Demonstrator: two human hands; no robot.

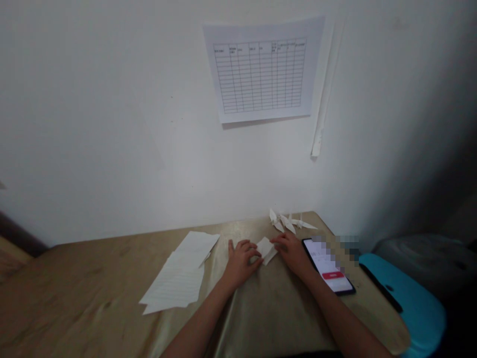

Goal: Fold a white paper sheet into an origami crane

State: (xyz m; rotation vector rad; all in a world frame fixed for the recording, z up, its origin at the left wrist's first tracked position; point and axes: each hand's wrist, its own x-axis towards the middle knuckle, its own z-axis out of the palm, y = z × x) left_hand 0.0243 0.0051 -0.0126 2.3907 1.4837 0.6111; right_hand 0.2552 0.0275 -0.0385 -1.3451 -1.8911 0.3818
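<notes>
A small folded piece of white paper [267, 249] lies on the tan table [93, 293] between my hands. My left hand [241, 262] rests on the table with its fingers curled onto the paper's left edge. My right hand [291, 251] presses its fingertips on the paper's right edge. Both hands pinch or hold the paper flat against the table.
A stack of lined white sheets [182, 276] lies left of my hands. Several folded paper cranes [288, 222] sit by the wall. A lit phone [328, 266] lies at my right. A blue stool [406, 298] stands off the table's right edge. A printed table sheet [263, 72] hangs on the wall.
</notes>
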